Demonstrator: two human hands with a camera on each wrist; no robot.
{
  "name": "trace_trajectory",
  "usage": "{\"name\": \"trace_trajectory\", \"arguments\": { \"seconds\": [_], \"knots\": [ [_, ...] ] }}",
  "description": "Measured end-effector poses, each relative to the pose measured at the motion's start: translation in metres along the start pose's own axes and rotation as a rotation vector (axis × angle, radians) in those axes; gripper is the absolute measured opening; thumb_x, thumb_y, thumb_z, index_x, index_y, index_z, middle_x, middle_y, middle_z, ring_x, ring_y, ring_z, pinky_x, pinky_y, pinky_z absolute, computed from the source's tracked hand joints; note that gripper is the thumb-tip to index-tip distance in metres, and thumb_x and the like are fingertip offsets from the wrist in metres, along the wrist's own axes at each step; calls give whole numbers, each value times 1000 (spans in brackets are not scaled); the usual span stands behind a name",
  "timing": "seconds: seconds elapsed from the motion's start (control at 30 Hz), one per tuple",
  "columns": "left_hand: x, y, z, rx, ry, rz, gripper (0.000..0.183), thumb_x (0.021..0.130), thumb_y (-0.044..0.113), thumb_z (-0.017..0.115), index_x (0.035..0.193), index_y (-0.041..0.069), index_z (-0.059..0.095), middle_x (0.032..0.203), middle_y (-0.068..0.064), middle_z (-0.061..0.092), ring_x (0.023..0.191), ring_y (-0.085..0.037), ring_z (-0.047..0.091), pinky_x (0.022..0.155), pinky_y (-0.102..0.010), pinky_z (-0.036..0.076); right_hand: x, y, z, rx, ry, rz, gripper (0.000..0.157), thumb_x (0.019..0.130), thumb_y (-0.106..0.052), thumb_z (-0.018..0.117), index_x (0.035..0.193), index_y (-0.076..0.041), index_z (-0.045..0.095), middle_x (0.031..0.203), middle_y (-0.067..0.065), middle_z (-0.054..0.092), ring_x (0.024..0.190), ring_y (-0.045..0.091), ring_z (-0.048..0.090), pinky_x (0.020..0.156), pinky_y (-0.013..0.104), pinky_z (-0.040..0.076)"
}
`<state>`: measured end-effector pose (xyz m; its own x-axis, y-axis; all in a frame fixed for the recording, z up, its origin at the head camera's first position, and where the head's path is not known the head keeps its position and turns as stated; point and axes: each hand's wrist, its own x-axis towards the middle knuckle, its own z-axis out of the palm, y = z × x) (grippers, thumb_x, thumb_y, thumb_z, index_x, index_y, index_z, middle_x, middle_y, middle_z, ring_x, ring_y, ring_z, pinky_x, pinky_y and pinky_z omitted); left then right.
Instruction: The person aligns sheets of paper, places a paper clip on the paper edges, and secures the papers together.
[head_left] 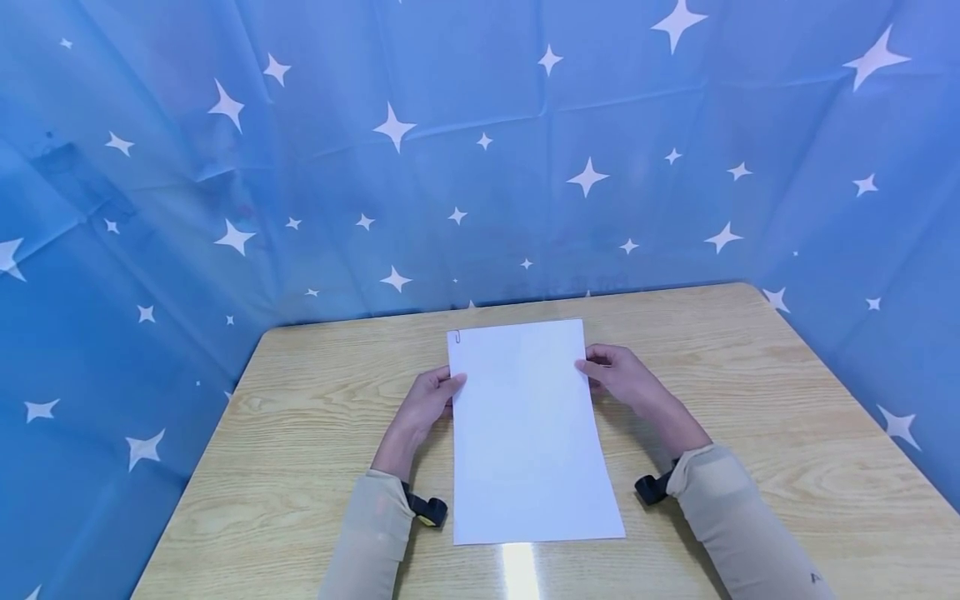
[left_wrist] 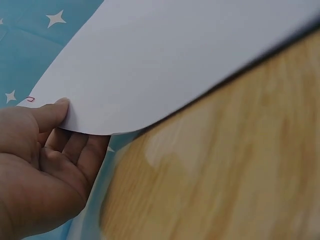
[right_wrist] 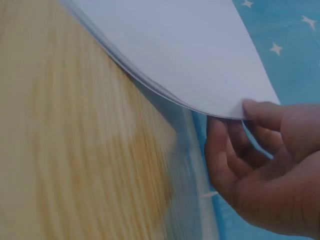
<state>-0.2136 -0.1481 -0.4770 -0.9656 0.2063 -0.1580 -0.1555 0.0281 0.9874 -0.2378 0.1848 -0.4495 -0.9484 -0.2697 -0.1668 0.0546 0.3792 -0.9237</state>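
Observation:
A thin stack of white paper (head_left: 528, 442) lies between my two hands, its far end lifted off the wooden table. My left hand (head_left: 426, 402) pinches the left edge, thumb on top and fingers beneath. On the opposite edge my right hand (head_left: 624, 379) pinches the sheets the same way. A small paper clip (head_left: 457, 337) sits at the far left corner; in the left wrist view the clip (left_wrist: 31, 99) looks reddish. Several layered sheet edges show in the right wrist view, where the paper (right_wrist: 175, 55) bows upward toward the thumb.
The wooden table (head_left: 300, 467) spreads out on both sides of the paper. Behind it hangs a blue curtain (head_left: 480, 183) with white stars, close to the table's far edge. A dark wrist camera (head_left: 429, 510) is strapped at the left sleeve, another camera (head_left: 652, 489) at the right.

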Motion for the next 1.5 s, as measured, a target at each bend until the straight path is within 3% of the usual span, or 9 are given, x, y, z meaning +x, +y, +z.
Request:
{"name": "trace_trajectory", "arguments": {
  "seconds": [0.17, 0.47, 0.63, 0.8, 0.97, 1.1, 1.5],
  "knots": [
    [0, 0, 1, 8, 8, -7, 30, 103, 20, 51, 128, 8, 62, 109, -11, 69, 95, -25, 67, 76, -36, 55, 0, 3, 1, 9, 24, 37, 26, 100, -25, 56, 105, 0, 57, 94, 14, 55, 87, 26, 58, 76, 39, 52],
    [-2, 3, -3, 23, 96, -31, 30, 102, 21, 52, 125, 6, 62, 105, -12, 68, 93, -25, 67, 76, -36, 56, -2, 7, 0, 11, 21, 77, 23, 101, -21, 56, 96, 1, 54, 86, 17, 48, 79, 30, 50, 69, 38, 49],
    [-3, 5, -5, 22, 107, -42, 31, 103, 20, 50, 129, 6, 60, 109, -12, 68, 95, -25, 67, 74, -37, 57, -1, 6, 2, -29, 20, 80, 22, 101, -20, 54, 95, 1, 54, 83, 13, 48, 75, 26, 48, 65, 36, 47],
    [-5, 10, -1, 83, 126, -25, 33, 103, 20, 50, 132, 6, 58, 110, -12, 66, 93, -25, 66, 72, -36, 57, 2, 3, 6, -76, 20, 69, 22, 102, -18, 52, 92, 2, 55, 78, 12, 48, 72, 25, 47, 63, 35, 47],
    [-6, 13, 2, 106, 139, -24, 33, 103, 20, 50, 131, 4, 58, 109, -13, 64, 92, -25, 64, 72, -36, 57, 5, 4, 7, -92, 29, 69, 22, 103, -14, 51, 112, 3, 61, 84, 13, 53, 75, 23, 52, 66, 34, 52],
    [-6, 15, 3, 112, 133, -34, 34, 103, 19, 50, 131, 2, 57, 107, -16, 65, 93, -27, 64, 74, -38, 56, 6, 6, 8, -98, 29, 74, 33, 103, -11, 49, 131, 5, 54, 92, 15, 57, 80, 22, 56, 68, 31, 53],
    [-5, 16, 0, 119, 114, -58, 35, 104, 18, 49, 133, -1, 55, 103, -17, 66, 91, -27, 64, 73, -37, 56, 9, 2, 8, -158, 30, 51, 40, 104, -13, 46, 140, 4, 45, 127, 22, 57, 98, 24, 61, 79, 34, 54]
  ]
}}
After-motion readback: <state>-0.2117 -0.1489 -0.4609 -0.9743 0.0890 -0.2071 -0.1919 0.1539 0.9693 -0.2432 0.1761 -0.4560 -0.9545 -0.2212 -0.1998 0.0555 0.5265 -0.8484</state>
